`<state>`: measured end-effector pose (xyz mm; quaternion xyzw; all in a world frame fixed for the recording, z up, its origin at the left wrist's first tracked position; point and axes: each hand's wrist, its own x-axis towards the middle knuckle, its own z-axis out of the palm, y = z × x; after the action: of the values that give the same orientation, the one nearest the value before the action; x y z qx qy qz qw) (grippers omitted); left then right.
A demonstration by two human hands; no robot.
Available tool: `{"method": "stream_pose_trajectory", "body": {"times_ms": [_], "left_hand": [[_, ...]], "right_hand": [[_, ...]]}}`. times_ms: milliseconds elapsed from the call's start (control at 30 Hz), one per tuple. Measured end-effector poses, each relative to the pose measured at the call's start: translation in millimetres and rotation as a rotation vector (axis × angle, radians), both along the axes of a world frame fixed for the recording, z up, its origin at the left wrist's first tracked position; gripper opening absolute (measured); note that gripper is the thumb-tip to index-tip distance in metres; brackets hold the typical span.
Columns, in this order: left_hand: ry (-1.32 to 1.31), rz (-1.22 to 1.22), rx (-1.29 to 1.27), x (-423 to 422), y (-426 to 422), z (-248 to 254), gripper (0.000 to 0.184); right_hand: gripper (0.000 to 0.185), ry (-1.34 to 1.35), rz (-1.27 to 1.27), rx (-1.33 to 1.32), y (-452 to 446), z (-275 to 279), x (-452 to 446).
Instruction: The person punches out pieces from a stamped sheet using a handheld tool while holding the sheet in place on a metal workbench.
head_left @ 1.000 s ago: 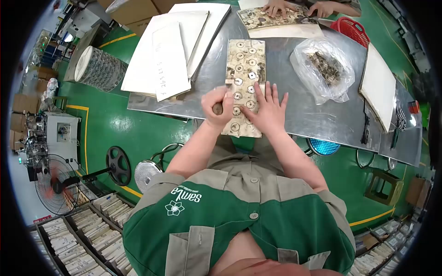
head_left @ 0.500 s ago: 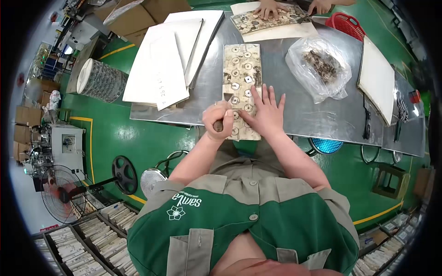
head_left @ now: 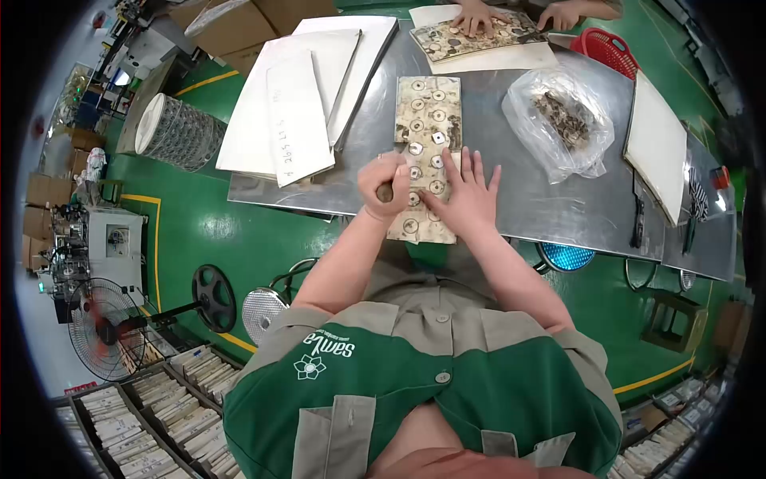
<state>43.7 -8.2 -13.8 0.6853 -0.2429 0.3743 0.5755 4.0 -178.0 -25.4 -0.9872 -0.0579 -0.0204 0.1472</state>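
Observation:
My left hand (head_left: 382, 187) is closed in a fist around a wooden-handled scraper. Its round handle end (head_left: 385, 192) shows beside my palm, while most of the blade is hidden. The fist rests at the left edge of a long, stained cream board (head_left: 423, 104) marked with two columns of ringed circles. On the lower right part of this board, my right hand (head_left: 469, 195) lies flat with fingers spread and thumb across the board. The board's near end sticks out over the table edge towards my body.
White boards (head_left: 299, 120) are stacked left on the metal table (head_left: 367, 144). To the right are a clear plastic bag (head_left: 558, 120) of brown scraps, a red basket (head_left: 608, 52) and a leaning white board (head_left: 656, 148). Across the table, another person's hands (head_left: 479, 16) rest on a similar board.
My left fist has moved slightly up along the board, and its grip has turned a little. My right hand stays flat. The whole view has shifted slightly.

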Motion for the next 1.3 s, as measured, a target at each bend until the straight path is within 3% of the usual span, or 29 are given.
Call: {"method": "stream_pose_trajectory", "body": {"times_ms": [100,133,367,433,533,733,867,1100,1167,1233,1300], "left_hand": [[0.184,0.008,-0.052,7.1,-0.2,10.4,0.024],[0.237,0.039,0.057,-3.6,2.8,19.4,0.025],[-0.025,-0.053,0.035,-5.0,6.8,-2.1,0.022],[0.139,0.048,0.042,-1.4,0.0,20.1,0.023],[0.256,0.078,0.043,-0.5,4.0,14.8,0.022],[0.04,-0.058,0.034,-32.2,1.6,9.1,0.021],[0.007,0.082,0.078,3.9,-1.6,9.3,0.023],[0.067,0.002,0.034,-13.9,3.2,2.3,0.022],[0.072,-0.037,0.033,-22.4,1.1,10.7,0.023],[0.053,-0.055,0.009,-23.0,2.8,7.3,0.027],[0.126,-0.059,0.0,-27.2,5.9,3.3,0.03]], "right_hand": [[0.092,-0.02,-0.011,0.006,0.6,-1.0,-1.6],[0.091,-0.02,-0.005,0.009,0.5,-0.3,-1.1],[0.092,-0.03,0.022,-0.001,-0.7,-0.9,1.7],[0.092,-0.02,-0.01,-0.015,1.0,0.1,1.5],[0.093,-0.008,0.009,-0.025,1.1,-2.4,0.2],[0.095,-0.011,0.016,-0.007,-0.5,-4.2,2.3],[0.094,0.024,0.004,-0.014,0.1,-2.4,2.3],[0.094,0.072,0.021,0.008,-7.5,-9.3,5.8],[0.094,0.024,0.032,0.143,-13.3,-18.3,8.2],[0.089,0.063,0.029,0.105,-15.3,-15.8,10.7],[0.083,0.098,0.063,0.293,-23.5,-21.2,13.5]]}}
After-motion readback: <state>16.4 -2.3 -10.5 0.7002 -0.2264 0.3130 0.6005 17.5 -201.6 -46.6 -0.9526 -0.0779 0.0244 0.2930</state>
